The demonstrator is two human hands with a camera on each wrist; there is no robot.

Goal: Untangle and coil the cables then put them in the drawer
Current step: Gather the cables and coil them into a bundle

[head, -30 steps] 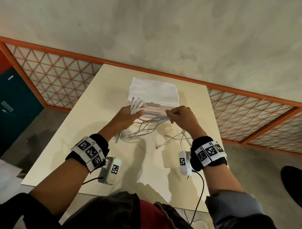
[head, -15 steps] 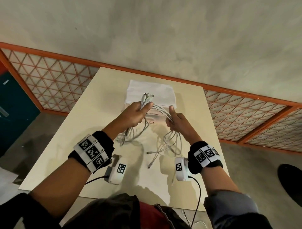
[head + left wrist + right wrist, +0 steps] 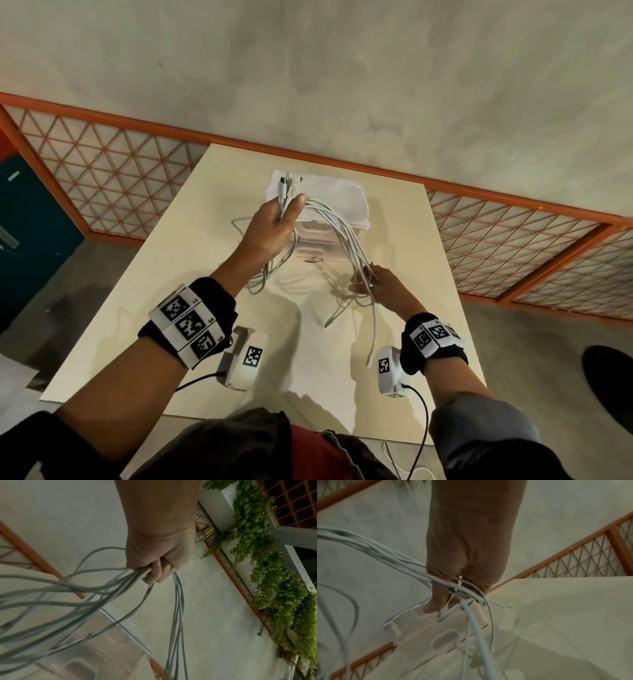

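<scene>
Several white cables point(image 3: 337, 229) hang in a bundle between both hands above the table point(image 3: 421, 294). No readable writing shows; only black-and-white square code markers sit on the wristbands point(image 3: 187, 324) and wrist cameras point(image 3: 244, 362). The left hand point(image 3: 274, 226) clenches the connector ends, raised over the translucent drawer unit point(image 3: 318, 240), whose drawer looks closed, contents not discernible. The right hand point(image 3: 375, 284) grips the same cables lower down, loose ends dangling to the tabletop.
</scene>
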